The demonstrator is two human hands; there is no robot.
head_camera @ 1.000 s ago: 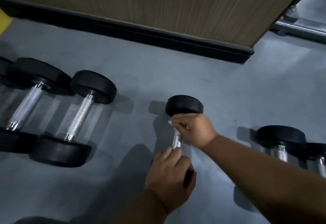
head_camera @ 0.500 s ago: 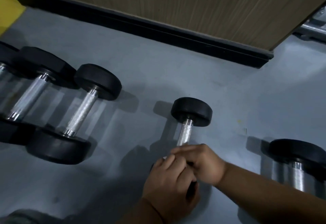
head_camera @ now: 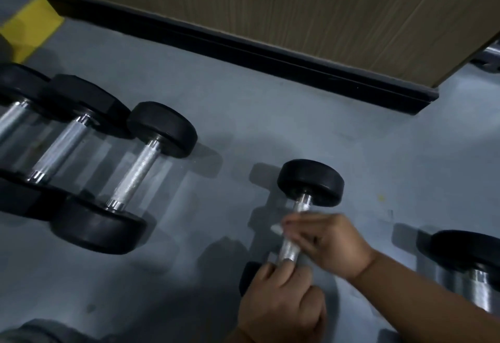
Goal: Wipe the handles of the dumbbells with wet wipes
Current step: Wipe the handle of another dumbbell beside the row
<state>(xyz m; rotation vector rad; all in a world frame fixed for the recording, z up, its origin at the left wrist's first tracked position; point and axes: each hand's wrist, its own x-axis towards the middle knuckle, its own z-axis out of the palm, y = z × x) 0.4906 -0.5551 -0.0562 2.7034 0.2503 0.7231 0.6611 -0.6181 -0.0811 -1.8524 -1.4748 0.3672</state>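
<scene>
In the head view a small dumbbell [head_camera: 303,207] lies on the grey floor [head_camera: 270,115]; the right hand [head_camera: 328,242] curls round its metal handle [head_camera: 290,250], pressing a white wet wipe [head_camera: 277,228] against it; the left hand [head_camera: 281,305] grips the near end; larger dumbbells [head_camera: 127,177] rest well to the left, another dumbbell [head_camera: 465,264] to the right.

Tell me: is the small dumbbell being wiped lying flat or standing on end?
Lying flat: the small dumbbell rests on the floor, handle level between both hands.
</scene>
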